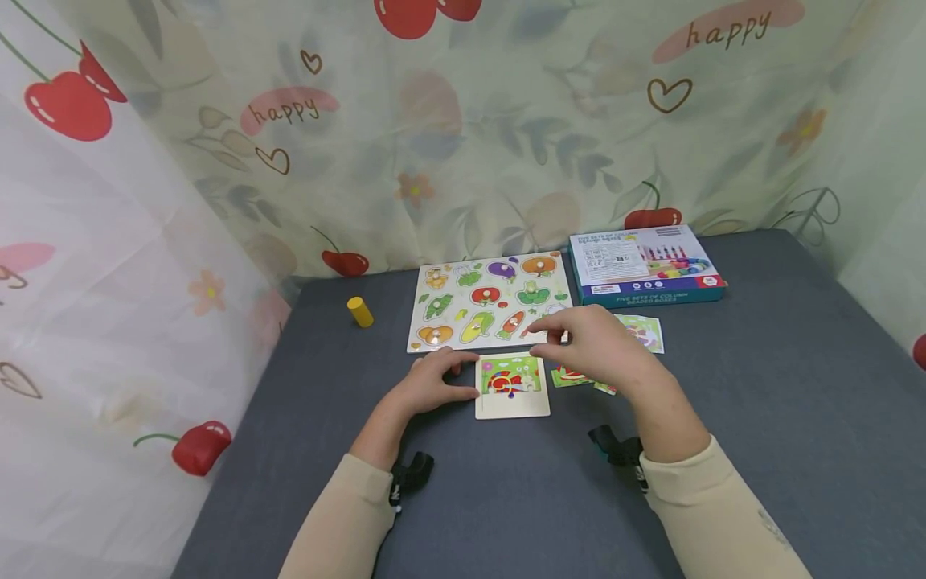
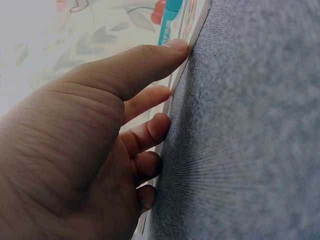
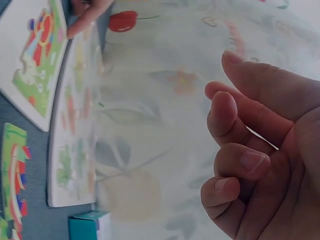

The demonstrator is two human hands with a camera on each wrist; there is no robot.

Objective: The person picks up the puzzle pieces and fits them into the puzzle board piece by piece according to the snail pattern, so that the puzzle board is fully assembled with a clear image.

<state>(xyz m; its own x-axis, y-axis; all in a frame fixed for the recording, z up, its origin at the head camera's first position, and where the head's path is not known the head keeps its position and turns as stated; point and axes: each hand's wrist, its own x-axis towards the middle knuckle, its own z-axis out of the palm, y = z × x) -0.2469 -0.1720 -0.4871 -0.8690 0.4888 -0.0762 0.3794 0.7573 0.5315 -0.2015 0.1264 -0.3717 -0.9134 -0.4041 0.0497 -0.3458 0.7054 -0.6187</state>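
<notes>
A small wooden puzzle board [image 1: 512,407] lies flat in front of the person, with pieces making a green and red picture [image 1: 531,367] in its upper part. The left hand [image 1: 428,382] rests at its left side. In the left wrist view the thumb [image 2: 150,62] lies straight with its tip at the board's edge, the other fingers loosely bent. Raised just right of the board, the right hand [image 1: 596,342] has nothing in its fingers [image 3: 225,112], which are loosely bent. Below it lie loose jigsaw pieces [image 1: 567,376], partly hidden by the hand in the head view.
Behind the small board is a larger vegetable peg puzzle [image 1: 448,277]. A boxed bead set [image 1: 647,265] stands at the back right, with a picture card [image 1: 647,331] before it. A yellow cylinder [image 1: 359,312] is at the back left. A patterned curtain [image 1: 463,145] hangs behind the table.
</notes>
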